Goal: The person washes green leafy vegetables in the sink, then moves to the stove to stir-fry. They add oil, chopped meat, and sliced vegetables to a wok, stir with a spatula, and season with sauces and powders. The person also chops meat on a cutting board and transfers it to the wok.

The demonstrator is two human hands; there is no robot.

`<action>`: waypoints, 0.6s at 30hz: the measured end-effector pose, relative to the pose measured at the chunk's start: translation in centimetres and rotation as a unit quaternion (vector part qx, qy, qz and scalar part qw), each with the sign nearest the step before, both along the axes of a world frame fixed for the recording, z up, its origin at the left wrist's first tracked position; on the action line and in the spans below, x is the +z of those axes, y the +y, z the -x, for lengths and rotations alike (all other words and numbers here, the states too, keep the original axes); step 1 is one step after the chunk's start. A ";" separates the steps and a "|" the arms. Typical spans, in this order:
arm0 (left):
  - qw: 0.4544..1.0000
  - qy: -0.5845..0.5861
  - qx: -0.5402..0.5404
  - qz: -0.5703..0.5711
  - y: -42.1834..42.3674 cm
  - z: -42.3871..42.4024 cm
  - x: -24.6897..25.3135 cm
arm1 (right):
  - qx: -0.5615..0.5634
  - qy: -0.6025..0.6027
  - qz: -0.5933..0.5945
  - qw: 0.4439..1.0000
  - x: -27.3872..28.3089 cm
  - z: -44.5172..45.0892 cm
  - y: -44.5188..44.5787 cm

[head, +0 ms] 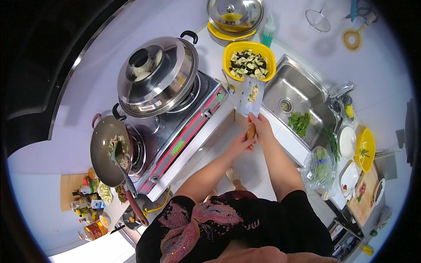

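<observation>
A Chinese cleaver (pixel 250 103) lies flat in the air before me, its blade pointing away. Chopped pale pieces, perhaps garlic, with green bits (pixel 253 93) rest on the blade. My left hand (pixel 241 144) grips the rear end of the wooden handle (pixel 251 131). My right hand (pixel 262 126) holds the cleaver where handle and blade meet. Just beyond the blade's tip stands a yellow basin (pixel 227 67) of cut eggplant (pixel 248 64). On the left, a wok (pixel 102 157) contains chopped food (pixel 115 144) and a spatula (pixel 120 166).
A lidded steamer pot (pixel 158 79) sits on the gas stove (pixel 177 138). Leafy greens (pixel 300 123) lie in the steel sink (pixel 292 85). Plates (pixel 347 143), a yellow bowl (pixel 370 144) and a cutting board (pixel 365 203) are at right. Condiment bottles (pixel 87 203) stand at lower left.
</observation>
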State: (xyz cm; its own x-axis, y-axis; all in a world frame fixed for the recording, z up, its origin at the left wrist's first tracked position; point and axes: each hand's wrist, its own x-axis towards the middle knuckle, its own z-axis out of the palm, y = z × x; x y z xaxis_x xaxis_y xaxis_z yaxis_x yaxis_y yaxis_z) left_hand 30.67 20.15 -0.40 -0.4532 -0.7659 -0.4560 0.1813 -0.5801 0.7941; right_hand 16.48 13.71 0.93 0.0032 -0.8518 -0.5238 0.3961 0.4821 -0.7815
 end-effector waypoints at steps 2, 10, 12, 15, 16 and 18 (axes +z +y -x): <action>1.000 -0.004 0.004 0.012 -3.1 0.5 1.3 | 0.013 -0.005 0.028 1.000 1.5 0.7 -2.2; 0.999 0.005 0.023 -0.023 -14.0 2.3 2.3 | 0.006 0.002 0.003 1.000 1.9 3.7 -1.9; 0.999 0.004 0.027 -0.023 -15.7 2.4 0.9 | 0.021 -0.005 -0.034 0.999 2.4 4.8 -0.1; 0.998 0.027 0.027 -0.047 -17.6 2.4 -0.9 | 0.039 -0.033 -0.030 0.998 4.4 6.0 2.7; 0.998 0.024 0.023 -0.051 -17.9 2.8 -0.6 | 0.028 -0.045 -0.024 0.998 4.1 6.6 3.6; 0.998 0.018 0.019 -0.059 -18.4 3.1 0.0 | 0.015 -0.069 -0.022 0.997 4.1 7.6 5.2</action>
State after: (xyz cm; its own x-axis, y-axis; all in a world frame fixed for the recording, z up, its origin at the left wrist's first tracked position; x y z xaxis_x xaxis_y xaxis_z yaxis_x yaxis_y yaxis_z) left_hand 27.57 1.75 -0.36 -0.4432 -0.7242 -0.5283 0.2323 -0.6620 0.7126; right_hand 8.85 18.89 5.01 0.1028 -0.8269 -0.5529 0.4826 0.5275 -0.6992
